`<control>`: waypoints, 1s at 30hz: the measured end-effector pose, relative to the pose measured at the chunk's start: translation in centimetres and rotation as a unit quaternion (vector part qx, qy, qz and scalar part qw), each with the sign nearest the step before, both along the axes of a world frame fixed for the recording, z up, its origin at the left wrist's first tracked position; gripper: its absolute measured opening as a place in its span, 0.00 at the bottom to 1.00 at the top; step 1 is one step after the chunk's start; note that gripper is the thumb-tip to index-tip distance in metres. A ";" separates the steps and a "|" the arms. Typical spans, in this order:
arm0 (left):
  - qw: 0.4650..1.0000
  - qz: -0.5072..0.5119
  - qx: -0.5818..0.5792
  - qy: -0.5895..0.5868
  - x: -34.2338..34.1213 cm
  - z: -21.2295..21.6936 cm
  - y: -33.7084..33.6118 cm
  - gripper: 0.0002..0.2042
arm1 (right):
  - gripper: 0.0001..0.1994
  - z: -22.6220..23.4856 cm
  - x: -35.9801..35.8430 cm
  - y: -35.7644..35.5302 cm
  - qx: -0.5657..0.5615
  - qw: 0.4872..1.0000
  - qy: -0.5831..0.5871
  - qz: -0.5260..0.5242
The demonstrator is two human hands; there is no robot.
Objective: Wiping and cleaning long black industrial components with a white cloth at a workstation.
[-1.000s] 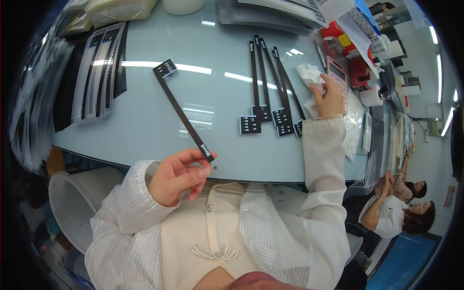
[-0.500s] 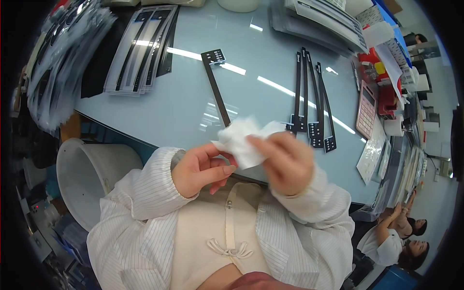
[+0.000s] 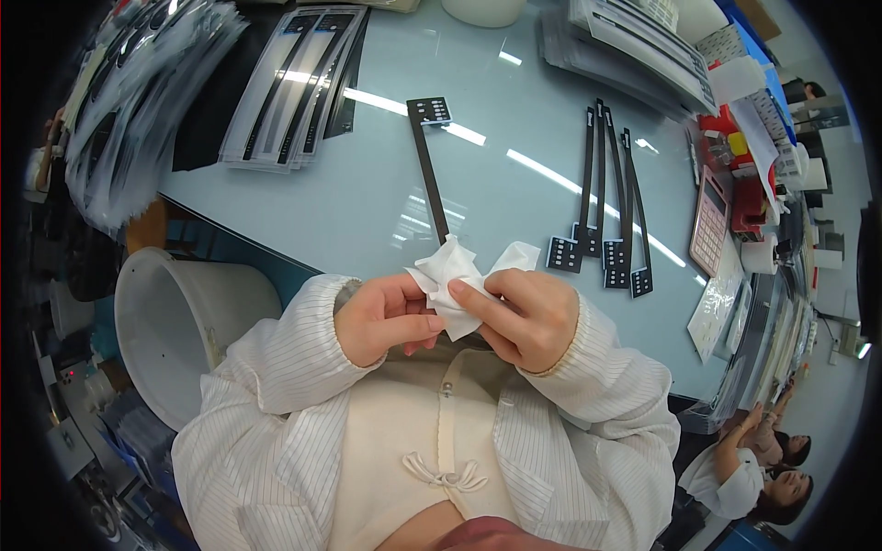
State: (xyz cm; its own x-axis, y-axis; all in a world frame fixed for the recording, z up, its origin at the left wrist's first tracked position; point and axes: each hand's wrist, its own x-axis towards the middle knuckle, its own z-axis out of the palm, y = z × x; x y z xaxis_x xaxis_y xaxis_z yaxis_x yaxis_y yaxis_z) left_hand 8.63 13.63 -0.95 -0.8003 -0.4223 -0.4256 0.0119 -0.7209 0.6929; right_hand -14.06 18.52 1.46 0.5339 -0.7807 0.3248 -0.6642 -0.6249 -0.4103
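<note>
Crumpled white cloth [image 3: 457,280] pinched by left hand [image 3: 381,319], right hand [image 3: 528,317].

Both arms are in a loose white jacket with fine dark pinstripes, the sleeves ending in gathered, elasticated cuffs right behind the left hand [image 3: 384,317] and the right hand [image 3: 525,317]. Jacket's open down the front, and under it there's a cream top with a small round button and a knotted fabric fastening lower down. Hands are bare, no gloves.
</note>
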 end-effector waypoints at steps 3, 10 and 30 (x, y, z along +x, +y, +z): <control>0.999 0.002 -0.026 -0.045 0.2 0.4 -0.3 0.17 | 0.23 -0.1 -0.1 -0.1 0.020 0.999 -0.035 0.014; 0.996 0.001 -0.066 -0.056 0.6 0.0 -0.7 0.16 | 0.17 -0.5 0.5 0.0 0.107 0.978 -0.176 -0.017; 0.991 0.018 -0.058 -0.121 0.4 -0.3 -0.3 0.08 | 0.25 0.4 0.7 -0.5 0.028 0.979 -0.156 -0.125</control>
State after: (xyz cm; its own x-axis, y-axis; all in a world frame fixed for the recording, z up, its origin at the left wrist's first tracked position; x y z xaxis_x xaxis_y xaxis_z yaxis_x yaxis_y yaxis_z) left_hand 9.02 13.38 -1.22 -0.6652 -0.5052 -0.5497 -0.1403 -0.6386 0.7567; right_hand -13.33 18.05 1.84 0.2050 -0.8959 0.3941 -0.6299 -0.4290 -0.6475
